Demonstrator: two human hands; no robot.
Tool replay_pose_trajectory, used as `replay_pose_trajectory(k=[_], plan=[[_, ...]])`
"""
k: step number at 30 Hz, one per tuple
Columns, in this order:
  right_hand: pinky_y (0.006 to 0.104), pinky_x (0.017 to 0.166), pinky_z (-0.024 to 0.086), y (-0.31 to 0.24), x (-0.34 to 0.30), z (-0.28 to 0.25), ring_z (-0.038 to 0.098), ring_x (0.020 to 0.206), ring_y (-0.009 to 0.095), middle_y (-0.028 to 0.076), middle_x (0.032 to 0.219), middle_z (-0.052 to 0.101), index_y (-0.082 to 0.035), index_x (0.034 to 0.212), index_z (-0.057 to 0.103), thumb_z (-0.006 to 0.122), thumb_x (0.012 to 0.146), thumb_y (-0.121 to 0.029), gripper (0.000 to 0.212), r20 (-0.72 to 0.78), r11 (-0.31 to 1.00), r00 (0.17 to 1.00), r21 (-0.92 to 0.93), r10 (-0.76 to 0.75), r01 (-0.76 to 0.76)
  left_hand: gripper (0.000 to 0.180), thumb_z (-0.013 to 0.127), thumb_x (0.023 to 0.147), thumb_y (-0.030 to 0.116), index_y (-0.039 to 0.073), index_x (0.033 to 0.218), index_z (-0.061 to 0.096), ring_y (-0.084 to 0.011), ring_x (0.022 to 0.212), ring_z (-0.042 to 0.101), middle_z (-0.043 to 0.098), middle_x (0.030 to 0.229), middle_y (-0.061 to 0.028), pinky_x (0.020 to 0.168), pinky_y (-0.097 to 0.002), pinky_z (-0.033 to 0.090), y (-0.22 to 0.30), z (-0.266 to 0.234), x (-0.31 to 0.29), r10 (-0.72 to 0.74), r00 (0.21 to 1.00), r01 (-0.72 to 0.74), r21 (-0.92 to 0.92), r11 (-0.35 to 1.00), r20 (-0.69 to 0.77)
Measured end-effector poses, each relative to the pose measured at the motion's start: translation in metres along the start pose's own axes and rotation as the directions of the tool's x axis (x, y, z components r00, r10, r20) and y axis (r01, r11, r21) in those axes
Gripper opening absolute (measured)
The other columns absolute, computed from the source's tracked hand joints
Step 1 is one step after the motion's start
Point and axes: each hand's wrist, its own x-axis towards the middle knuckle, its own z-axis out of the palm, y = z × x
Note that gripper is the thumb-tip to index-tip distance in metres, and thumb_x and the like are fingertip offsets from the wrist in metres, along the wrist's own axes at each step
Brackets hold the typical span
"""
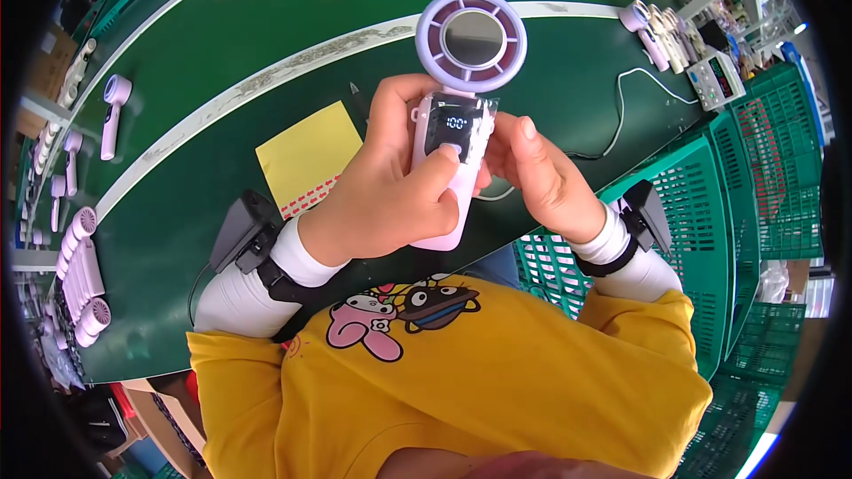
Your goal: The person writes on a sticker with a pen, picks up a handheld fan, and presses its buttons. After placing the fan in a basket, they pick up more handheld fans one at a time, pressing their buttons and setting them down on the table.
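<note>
A pale purple handheld fan (440, 204) is tilted upright in front of me, its round head (472, 39) with a mirror-like centre at the top. My left hand (382, 186) wraps around the handle, thumb pressed on a button under the dark panel (449, 124), where white digits are lit. Clear film sticks out at the panel's upper right corner. My right hand (550, 177) is against the handle's right side, thumb raised apart from it and the other fingers partly hidden behind. Whether those fingertips bear on the handle is hard to see.
A yellow paper pad (306, 155) and a pen (357, 99) lie left of the fan. More fans (112, 115) stand at left, others (657, 35) at far right beside a white meter box (715, 80) with a cable (621, 93). Green crates (710, 239) sit at right.
</note>
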Motion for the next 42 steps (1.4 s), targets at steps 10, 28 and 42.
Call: replay_pose_trajectory(k=[10, 28, 42], plan=[[0.0243, 0.078, 0.039, -0.002, -0.01, 0.026, 0.049, 0.085, 0.013, 0.007, 0.094, 0.051, 0.002, 0.114, 0.038, 0.041, 0.086, -0.044, 0.054, 0.01, 0.993, 0.995, -0.05, 0.103, -0.103, 0.056, 0.047, 0.076, 0.014, 0.003, 0.123, 0.019, -0.021, 0.108, 0.041, 0.038, 0.117, -0.0135, 0.091, -0.0337, 0.033, -0.014, -0.008, -0.016, 0.196, 0.979, -0.184, 0.167, 0.969, -0.057], [0.019, 0.037, 0.027, -0.095, -0.306, -0.044, 0.037, 0.04, 0.007, 0.006, 0.068, 0.055, 0.0, 0.09, 0.054, 0.047, 0.081, -0.027, 0.029, -0.986, 0.898, 0.05, -0.166, -0.159, -0.407, 0.033, 0.034, 0.087, 0.017, -0.001, 0.115, 0.035, -0.0206, 0.101, 0.044, 0.041, 0.114, -0.0121, 0.084, -0.0327, 0.035, -0.05, -0.041, -0.001, 0.228, 0.951, -0.289, 0.345, 0.893, 0.208], [0.0305, 0.037, 0.038, 0.151, -0.449, -0.223, 0.052, 0.042, 0.018, 0.009, 0.06, 0.059, -0.005, 0.079, 0.061, 0.056, 0.069, -0.032, 0.029, -0.743, 0.045, -0.198, 0.293, 0.639, -0.955, 0.045, 0.03, 0.089, 0.028, -0.005, 0.118, 0.036, -0.0186, 0.101, 0.042, 0.046, 0.108, -0.012, 0.092, -0.032, 0.03, 0.021, -0.082, -0.049, 0.331, 0.943, -0.225, 0.686, 0.692, -0.023]])
